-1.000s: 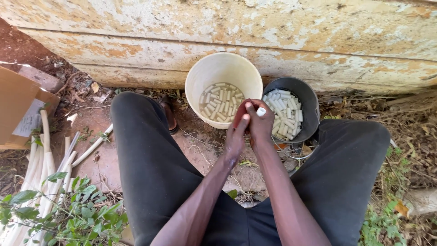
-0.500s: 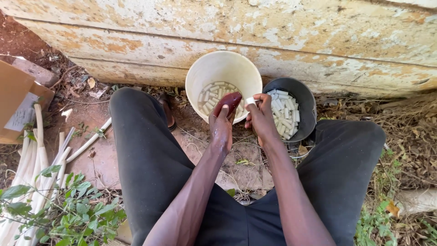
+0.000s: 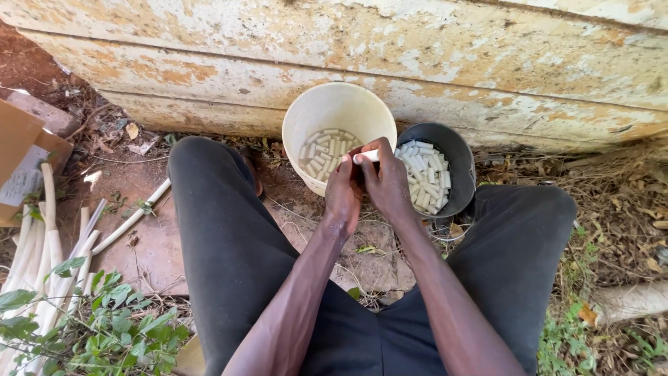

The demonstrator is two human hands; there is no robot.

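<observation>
Hands (image 3: 367,182) pinch white stick (image 3: 369,156) (cardboard box (image 3: 21,157) far left).

A brown cardboard box (image 3: 21,150) sits on the ground at the far left edge, with a pale rectangular paper label (image 3: 21,184) stuck to its side.

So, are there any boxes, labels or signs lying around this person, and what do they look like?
Cardboard box: far left edge on the ground, brown, open flap, partly cut off by the frame.
Paper label: on the box's side, pale and rectangular, with small dark print too blurred to make out.
No signs or screens are in view; the cream bucket and dark bucket show no labels.
</observation>
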